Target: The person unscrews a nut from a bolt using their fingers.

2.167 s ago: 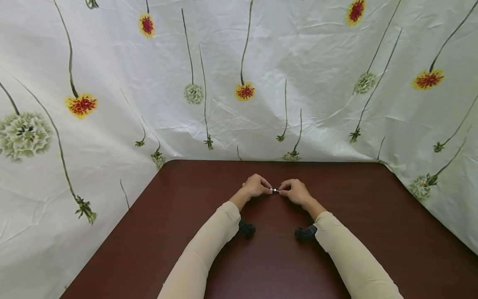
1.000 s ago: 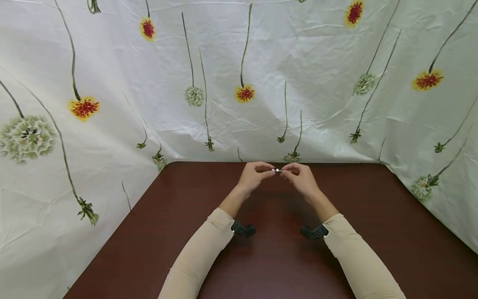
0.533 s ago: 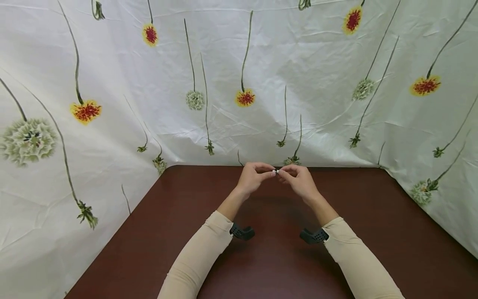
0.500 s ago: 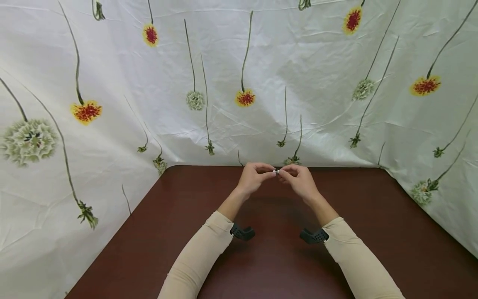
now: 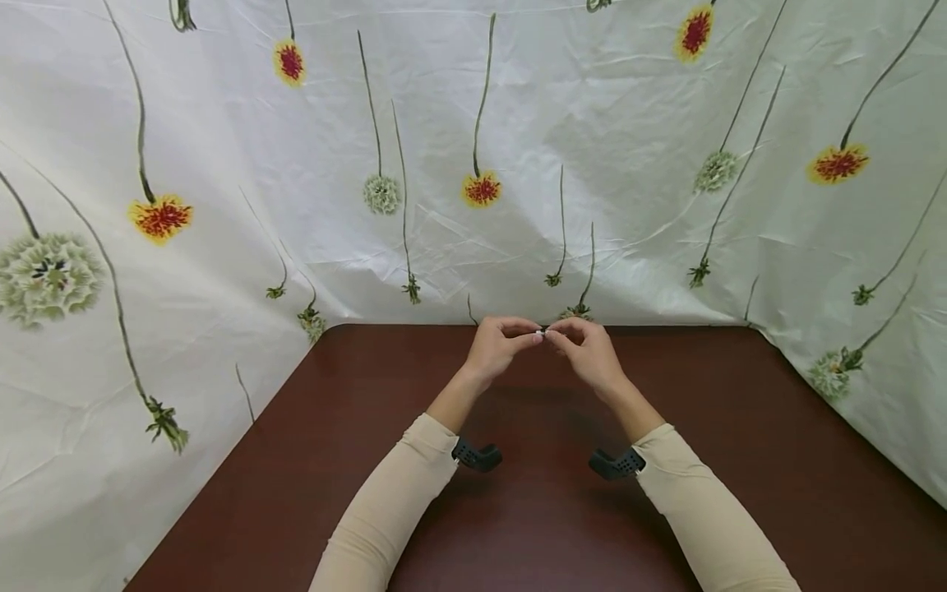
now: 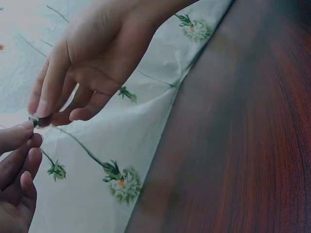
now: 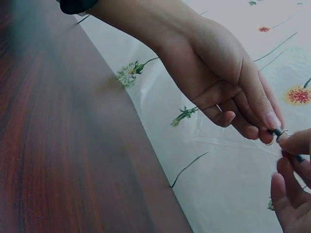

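- Flowered cloth (image 5: 444, 99) rises beyond the table's far edge and along both sides.
- Dark red table (image 5: 533, 518) extends left and right of the arms; its far edge runs behind the fingertips.
- Left hand (image 5: 491, 349) and right hand (image 5: 592, 353) pinch opposite ends of one piece.
- Small threaded piece (image 7: 277, 132), between the fingertips, long axis running hand to hand; which end leads, I cannot tell.

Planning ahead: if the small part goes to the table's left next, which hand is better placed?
Probably the left hand: it pinches the small part and is nearer that side than the right hand, also pinching it.
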`<action>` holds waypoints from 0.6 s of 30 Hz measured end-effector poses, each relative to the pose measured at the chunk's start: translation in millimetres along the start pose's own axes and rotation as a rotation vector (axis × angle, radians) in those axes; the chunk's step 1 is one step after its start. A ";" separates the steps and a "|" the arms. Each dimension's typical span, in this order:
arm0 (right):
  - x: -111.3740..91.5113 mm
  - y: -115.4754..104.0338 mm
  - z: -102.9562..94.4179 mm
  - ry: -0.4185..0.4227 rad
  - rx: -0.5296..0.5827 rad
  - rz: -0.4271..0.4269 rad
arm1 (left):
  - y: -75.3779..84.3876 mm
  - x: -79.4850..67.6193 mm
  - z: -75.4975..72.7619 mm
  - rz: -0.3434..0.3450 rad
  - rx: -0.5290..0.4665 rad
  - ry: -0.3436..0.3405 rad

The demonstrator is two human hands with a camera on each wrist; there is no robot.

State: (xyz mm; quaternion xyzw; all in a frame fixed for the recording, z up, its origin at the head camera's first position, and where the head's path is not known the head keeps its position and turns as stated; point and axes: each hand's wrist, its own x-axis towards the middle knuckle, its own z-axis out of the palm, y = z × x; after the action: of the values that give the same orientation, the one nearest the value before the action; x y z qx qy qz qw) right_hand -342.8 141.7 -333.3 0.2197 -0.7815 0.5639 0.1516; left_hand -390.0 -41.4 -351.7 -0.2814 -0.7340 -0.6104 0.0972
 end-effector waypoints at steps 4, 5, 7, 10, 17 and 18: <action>0.2 2.3 1.4 -0.003 0.010 -0.017 | -0.5 0.8 -1.6 -0.013 -0.034 0.006; 1.7 5.3 1.6 -0.003 0.024 -0.004 | -0.1 1.5 -1.9 -0.010 -0.034 0.005; 4.9 13.0 3.0 0.003 0.048 0.020 | 0.6 2.2 -1.9 -0.002 -0.025 -0.001; 7.9 23.4 6.0 0.034 0.026 0.015 | 0.6 1.8 -1.6 0.010 -0.004 -0.009; 7.2 29.1 12.0 0.072 -0.008 -0.044 | -3.2 -0.5 -2.0 -0.007 -0.009 0.012; 7.0 29.6 12.3 0.073 -0.013 -0.031 | -2.9 -0.7 -2.0 -0.005 -0.008 0.011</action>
State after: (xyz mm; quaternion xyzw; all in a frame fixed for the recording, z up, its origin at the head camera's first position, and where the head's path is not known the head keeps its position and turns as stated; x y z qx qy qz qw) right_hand -363.9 136.8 -358.0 0.2101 -0.7755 0.5642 0.1904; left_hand -391.4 -43.8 -354.0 -0.2764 -0.7318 -0.6151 0.0986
